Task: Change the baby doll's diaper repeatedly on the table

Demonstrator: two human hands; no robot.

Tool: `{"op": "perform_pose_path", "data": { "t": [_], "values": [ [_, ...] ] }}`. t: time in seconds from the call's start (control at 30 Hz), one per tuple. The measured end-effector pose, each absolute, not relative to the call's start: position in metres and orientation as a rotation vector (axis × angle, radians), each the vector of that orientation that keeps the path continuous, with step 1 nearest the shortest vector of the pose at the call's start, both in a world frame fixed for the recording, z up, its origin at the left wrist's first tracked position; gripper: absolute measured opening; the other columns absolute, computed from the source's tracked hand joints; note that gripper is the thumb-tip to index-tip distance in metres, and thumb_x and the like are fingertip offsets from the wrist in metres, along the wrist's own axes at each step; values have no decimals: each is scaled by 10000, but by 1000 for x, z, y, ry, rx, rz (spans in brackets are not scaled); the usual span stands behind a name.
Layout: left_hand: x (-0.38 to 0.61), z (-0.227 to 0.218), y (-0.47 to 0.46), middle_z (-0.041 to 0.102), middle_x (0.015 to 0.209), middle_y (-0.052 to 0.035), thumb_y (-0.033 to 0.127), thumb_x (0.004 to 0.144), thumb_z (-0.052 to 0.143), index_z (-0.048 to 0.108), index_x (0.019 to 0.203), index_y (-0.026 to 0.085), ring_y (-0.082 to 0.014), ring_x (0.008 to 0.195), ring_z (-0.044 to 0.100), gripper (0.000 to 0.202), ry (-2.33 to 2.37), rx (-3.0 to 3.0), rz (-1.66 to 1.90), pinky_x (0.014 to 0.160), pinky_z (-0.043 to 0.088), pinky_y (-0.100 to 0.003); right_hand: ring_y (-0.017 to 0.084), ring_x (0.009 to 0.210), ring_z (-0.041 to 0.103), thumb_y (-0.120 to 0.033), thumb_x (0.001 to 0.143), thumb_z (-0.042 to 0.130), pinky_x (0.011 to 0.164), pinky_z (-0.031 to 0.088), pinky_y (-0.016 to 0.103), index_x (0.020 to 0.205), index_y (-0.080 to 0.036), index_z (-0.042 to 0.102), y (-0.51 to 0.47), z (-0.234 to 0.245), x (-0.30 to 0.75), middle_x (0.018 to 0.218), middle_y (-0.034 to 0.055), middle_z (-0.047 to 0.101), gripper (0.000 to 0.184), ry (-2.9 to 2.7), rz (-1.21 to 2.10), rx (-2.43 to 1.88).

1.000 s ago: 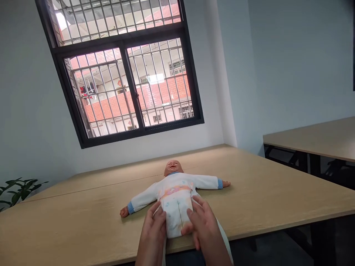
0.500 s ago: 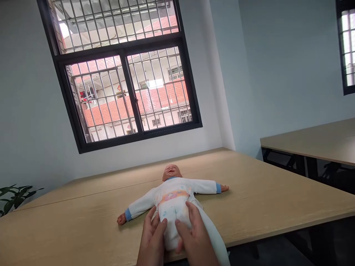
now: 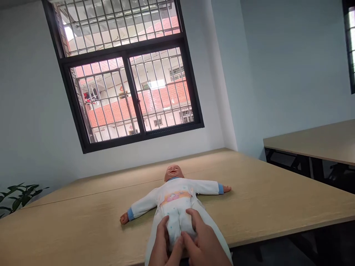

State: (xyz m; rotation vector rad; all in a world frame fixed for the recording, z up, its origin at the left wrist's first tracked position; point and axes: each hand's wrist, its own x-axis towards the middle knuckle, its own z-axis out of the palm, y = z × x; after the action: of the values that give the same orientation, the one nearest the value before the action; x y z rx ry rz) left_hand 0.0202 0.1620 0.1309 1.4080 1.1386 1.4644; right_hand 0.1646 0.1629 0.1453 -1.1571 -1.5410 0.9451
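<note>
A baby doll (image 3: 177,192) in a white suit with blue cuffs lies on its back on the wooden table (image 3: 263,199), arms spread, head toward the window. A white nappy with a pink printed band (image 3: 176,208) covers its belly and crotch. My left hand (image 3: 162,244) presses the nappy's lower left side, fingers curled on it. My right hand (image 3: 201,242) lies on the lower right side, fingers bent over the nappy, thumbs nearly meeting at the crotch. The doll's legs hang past the table's near edge, mostly hidden by my hands.
A barred window (image 3: 133,77) fills the wall behind the table. A green plant (image 3: 18,195) shows at the far left. A second wooden table (image 3: 316,142) stands at the right, with a gap between the two tables.
Both hands have slid down toward the near edge and closer together on the nappy. The doll has stayed in place.
</note>
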Motion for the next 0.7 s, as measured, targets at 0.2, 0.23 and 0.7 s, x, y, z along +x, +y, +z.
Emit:
{"op": "perform_pose_path", "data": {
  "t": [0.2, 0.23, 0.7],
  "values": [
    [-5, 135, 169, 724, 850, -80, 550, 726, 677, 717, 927, 152, -246, 828, 657, 448, 1342, 1581, 1313, 757, 515, -300, 166, 581, 553, -348, 865, 432, 586, 395, 272, 935, -166, 629, 167, 141, 198, 710, 25, 626, 277, -1581, 705, -1269],
    [-8, 134, 171, 717, 826, -75, 537, 727, 676, 718, 912, 152, -240, 808, 653, 429, 1360, 1607, 1280, 738, 508, -292, 174, 605, 560, -349, 866, 446, 602, 388, 277, 939, -171, 634, 166, 143, 201, 713, 25, 627, 269, -1571, 650, -1317],
    [-2, 130, 176, 693, 918, -70, 494, 787, 623, 429, 1300, 149, -179, 619, 617, 648, 1442, 1589, 1261, 583, 491, -281, 209, 720, 609, -291, 878, 522, 607, 350, 266, 911, -153, 623, 159, 153, 171, 695, 51, 663, 175, -1725, 782, -1473]
  ]
}}
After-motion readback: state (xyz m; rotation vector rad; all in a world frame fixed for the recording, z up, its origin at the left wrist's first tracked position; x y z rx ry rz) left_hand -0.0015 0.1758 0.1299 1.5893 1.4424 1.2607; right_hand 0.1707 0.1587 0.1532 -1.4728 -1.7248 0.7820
